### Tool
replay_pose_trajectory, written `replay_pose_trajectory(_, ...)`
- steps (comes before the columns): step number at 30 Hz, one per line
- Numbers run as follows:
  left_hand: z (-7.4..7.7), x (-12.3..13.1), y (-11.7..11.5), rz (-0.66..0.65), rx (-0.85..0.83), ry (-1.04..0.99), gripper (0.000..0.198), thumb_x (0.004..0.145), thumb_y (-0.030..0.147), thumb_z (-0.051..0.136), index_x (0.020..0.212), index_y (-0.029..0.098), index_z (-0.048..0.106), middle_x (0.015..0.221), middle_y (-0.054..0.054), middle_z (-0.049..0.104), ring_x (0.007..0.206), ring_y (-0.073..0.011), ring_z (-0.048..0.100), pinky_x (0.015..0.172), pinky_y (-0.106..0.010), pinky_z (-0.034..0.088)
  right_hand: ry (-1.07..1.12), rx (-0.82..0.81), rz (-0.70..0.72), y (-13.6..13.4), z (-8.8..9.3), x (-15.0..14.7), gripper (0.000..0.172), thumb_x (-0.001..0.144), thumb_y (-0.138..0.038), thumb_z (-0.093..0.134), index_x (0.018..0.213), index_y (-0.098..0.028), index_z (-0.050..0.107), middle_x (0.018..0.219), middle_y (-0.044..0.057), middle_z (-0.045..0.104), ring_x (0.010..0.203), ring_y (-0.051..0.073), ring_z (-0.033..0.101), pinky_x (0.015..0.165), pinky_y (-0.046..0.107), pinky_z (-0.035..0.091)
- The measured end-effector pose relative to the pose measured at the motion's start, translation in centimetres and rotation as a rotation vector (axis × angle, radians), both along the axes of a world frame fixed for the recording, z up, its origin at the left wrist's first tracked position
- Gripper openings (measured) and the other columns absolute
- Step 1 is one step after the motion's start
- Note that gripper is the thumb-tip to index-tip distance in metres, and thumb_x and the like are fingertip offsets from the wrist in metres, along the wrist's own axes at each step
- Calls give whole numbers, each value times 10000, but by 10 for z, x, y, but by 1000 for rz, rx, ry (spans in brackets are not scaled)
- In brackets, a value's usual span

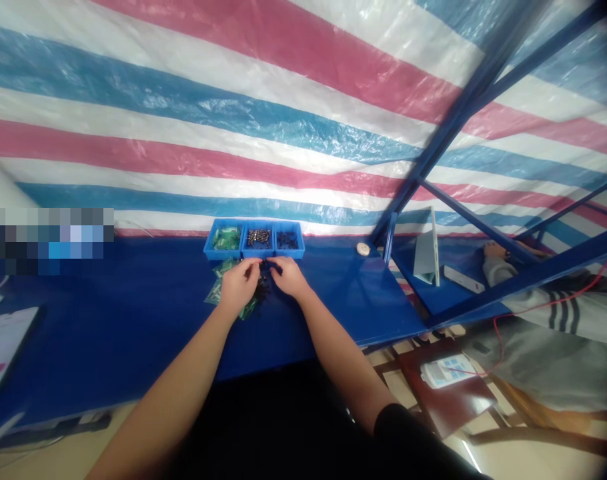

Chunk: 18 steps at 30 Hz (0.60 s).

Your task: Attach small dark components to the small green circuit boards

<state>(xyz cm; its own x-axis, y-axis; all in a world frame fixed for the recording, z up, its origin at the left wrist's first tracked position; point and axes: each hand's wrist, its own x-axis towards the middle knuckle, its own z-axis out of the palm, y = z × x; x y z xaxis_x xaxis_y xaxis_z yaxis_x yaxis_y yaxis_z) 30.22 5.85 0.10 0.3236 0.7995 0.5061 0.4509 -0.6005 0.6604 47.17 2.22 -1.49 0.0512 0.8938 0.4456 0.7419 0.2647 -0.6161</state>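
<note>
Both hands meet just in front of three joined blue bins. My left hand [240, 283] is closed, its fingertips pinched round something small and dark that I cannot make out. Close beside it, my right hand [287, 275] has its thumb and fingers drawn together at another small dark thing. Green packets [216, 292] and a few dark pieces [261, 291] lie on the blue table under and around my left hand. The left bin [225, 239] holds green items, the middle bin [258, 239] shiny metallic parts, and the right bin [287, 241] dark pieces.
The blue table [133, 320] meets a striped sheet behind. A round pale object [363, 249] sits right of the bins. Blue metal posts [423, 160] rise at the right, where a person in a grey sleeve [538, 307] is at another table. A power strip [448, 371] rests on a stool.
</note>
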Motion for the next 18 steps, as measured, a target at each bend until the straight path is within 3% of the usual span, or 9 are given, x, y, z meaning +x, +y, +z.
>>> replay_pose_trajectory(6,0,0,0,9,-7,4,286,904,354,471,1030,220,690,864,-25,739,720,-171,682,732,-264,519,-122,-17,31,3,-1,-6,301,913,-194,514,1181,-208,650,1031,83,633,980,199,559,928,352,412)
replay_pose_trajectory(12,2,0,-1,5,1,16,277,907,347,473,1028,226,690,878,-17,739,754,-169,687,751,-257,512,-128,-43,59,-3,-2,-1,141,812,-256,677,921,-180,723,893,64,647,877,195,577,900,364,421)
replay_pose_trajectory(18,-1,0,1,-9,8,36,283,906,356,481,1050,227,689,893,-20,736,739,-166,680,728,-255,512,91,-55,12,-5,1,0,148,810,-184,622,921,-188,720,849,46,716,782,175,636,795,316,491)
